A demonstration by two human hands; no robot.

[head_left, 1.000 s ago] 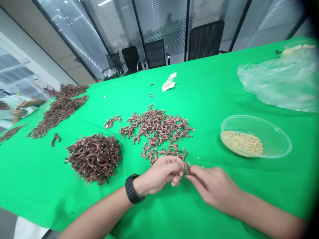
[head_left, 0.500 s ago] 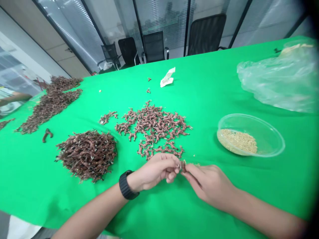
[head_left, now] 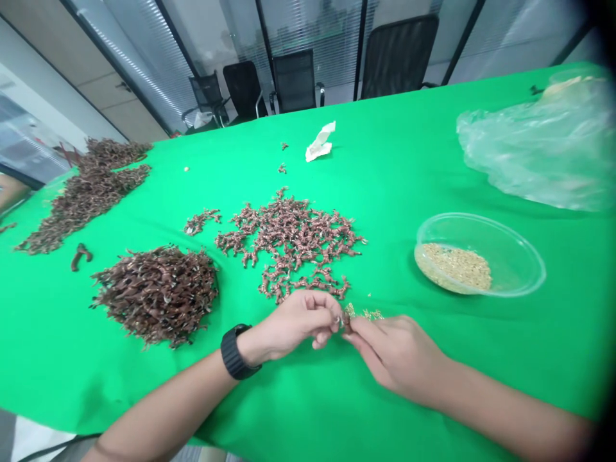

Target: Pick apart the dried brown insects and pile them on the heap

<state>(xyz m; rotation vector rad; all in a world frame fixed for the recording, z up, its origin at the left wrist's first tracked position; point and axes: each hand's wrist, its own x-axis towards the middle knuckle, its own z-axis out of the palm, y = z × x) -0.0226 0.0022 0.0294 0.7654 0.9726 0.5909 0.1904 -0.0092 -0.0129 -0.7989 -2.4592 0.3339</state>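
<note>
My left hand [head_left: 293, 323], with a black watch [head_left: 234, 351] on its wrist, and my right hand [head_left: 397, 353] meet over the green table [head_left: 409, 160]. Both pinch one small brown piece [head_left: 346, 319] between their fingertips. A few tiny golden bits [head_left: 368, 314] lie on the cloth right behind the fingers. Just beyond the hands spreads a loose pile of small reddish-brown pieces [head_left: 289, 240]. A denser, darker heap of brown pieces [head_left: 156, 293] sits to the left of my left hand.
A clear plastic bowl [head_left: 514, 247] holding golden grains [head_left: 455, 267] stands to the right. A crumpled clear plastic bag [head_left: 543, 151] lies at the far right. More brown piles [head_left: 81, 196] stretch along the left. A white paper scrap [head_left: 319, 142] and black chairs [head_left: 294, 80] lie beyond.
The view has shifted, so everything sits a little further left and up. My hands stay together pinching the small piece. The person at the far left has slipped out of view.
</note>
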